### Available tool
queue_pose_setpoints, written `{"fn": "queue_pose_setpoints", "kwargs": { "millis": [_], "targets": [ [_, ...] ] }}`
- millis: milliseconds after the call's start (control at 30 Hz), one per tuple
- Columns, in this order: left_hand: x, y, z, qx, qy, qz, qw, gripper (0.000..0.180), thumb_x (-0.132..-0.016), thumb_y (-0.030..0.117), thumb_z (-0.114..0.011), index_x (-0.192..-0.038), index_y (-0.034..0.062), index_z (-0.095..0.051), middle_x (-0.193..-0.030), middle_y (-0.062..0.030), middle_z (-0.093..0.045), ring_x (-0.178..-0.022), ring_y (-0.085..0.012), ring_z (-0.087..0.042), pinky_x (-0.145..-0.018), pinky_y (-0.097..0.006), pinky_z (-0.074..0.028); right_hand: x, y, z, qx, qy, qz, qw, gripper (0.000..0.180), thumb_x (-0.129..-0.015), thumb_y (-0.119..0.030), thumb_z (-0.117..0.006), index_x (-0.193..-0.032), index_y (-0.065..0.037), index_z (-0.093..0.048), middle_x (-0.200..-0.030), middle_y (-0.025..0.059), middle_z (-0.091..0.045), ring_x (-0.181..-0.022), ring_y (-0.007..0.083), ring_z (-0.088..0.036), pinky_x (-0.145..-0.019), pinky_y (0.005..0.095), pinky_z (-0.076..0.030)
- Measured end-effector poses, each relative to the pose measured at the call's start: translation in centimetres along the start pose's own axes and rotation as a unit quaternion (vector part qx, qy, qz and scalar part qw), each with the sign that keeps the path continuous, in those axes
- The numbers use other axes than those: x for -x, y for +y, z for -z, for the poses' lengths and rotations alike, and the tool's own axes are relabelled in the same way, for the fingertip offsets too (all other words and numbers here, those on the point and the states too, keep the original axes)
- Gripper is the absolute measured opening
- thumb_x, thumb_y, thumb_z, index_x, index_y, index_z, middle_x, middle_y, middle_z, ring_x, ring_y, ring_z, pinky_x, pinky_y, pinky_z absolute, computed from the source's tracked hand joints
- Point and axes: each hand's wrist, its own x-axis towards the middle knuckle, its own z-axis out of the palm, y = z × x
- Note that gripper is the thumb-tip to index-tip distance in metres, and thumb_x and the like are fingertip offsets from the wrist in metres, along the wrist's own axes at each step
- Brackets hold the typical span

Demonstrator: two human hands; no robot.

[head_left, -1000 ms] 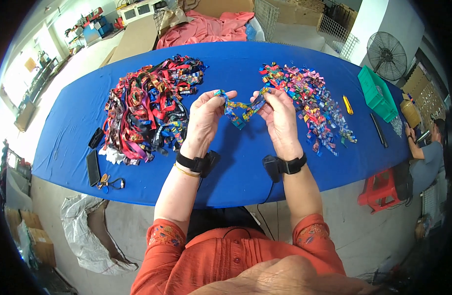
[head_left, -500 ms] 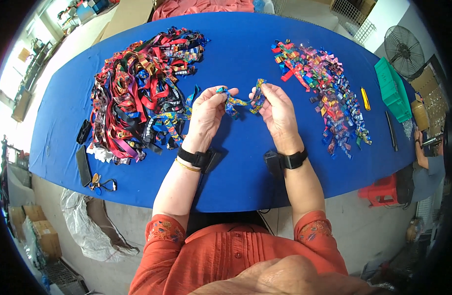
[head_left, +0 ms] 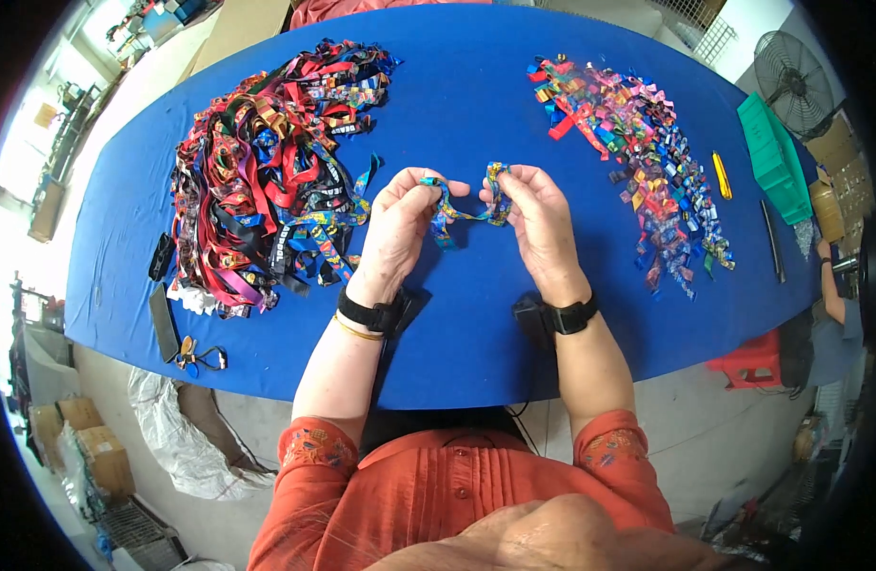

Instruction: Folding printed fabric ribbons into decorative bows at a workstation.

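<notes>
1) Our left hand [head_left: 392, 224] grasps a blue strap with a yellow pattern [head_left: 445, 221] between thumb and forefinger; the other fingers curl behind, partly hidden from us
2) Our right hand [head_left: 543, 224] pinches the same strap farther along, thumb pressed against the forefinger
3) The strap sags between both hands, raised over the blue cloth [head_left: 457, 105], with a heap of straps [head_left: 267, 190] to our left and a spread of short colourful pieces [head_left: 638, 162] to our right
4) We judge the step in hand to be spreading this single strap between two pinches, well apart from the spread on the right
5) The next move, we think, calls for a firm hold on both sides and care with the slack middle, which could twist
6) On the cloth we also see a yellow cutter [head_left: 722, 176], a thin black rod [head_left: 772, 241], a green crate [head_left: 781, 176] and, by the left edge, a bunch of keys [head_left: 189, 356]
7) Around us stand a black fan [head_left: 793, 84], a red stool [head_left: 750, 362] and cardboard boxes [head_left: 105, 457]; a white sack [head_left: 186, 438] lies on the floor, and a co-worker's arm [head_left: 831, 285] shows at far right
</notes>
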Motion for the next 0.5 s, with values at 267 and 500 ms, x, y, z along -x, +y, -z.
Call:
{"fn": "queue_pose_setpoints", "kwargs": {
  "millis": [267,500],
  "targets": [
    [0.25,-0.01,-0.54,-0.039,-0.052,-0.011,0.998,0.013,-0.093,0.002,-0.052,-0.105,0.0036,-0.057,-0.103,-0.0120,-0.070,-0.081,-0.0061,-0.055,-0.080,-0.023,-0.046,0.18,0.70,-0.03,0.079,-0.007,0.053,0.995,0.013,-0.093,-0.009,-0.065,-0.104,-0.002,-0.063,-0.095,0.0037,-0.068,-0.081,0.0064,-0.062,-0.072,0.0195,-0.048],
    [0.25,0.01,-0.50,-0.048,-0.047,-0.015,0.998,0.010,-0.094,0.004,-0.052,-0.103,0.0044,-0.057,-0.103,-0.0106,-0.070,-0.080,-0.0057,-0.054,-0.079,-0.022,-0.045,0.44,0.76,-0.11,0.111,-0.028,0.054,0.992,0.015,-0.095,-0.010,-0.063,-0.105,0.000,-0.064,-0.095,0.0034,-0.070,-0.083,0.0057,-0.062,-0.071,0.0189,-0.048]
  ]
}}
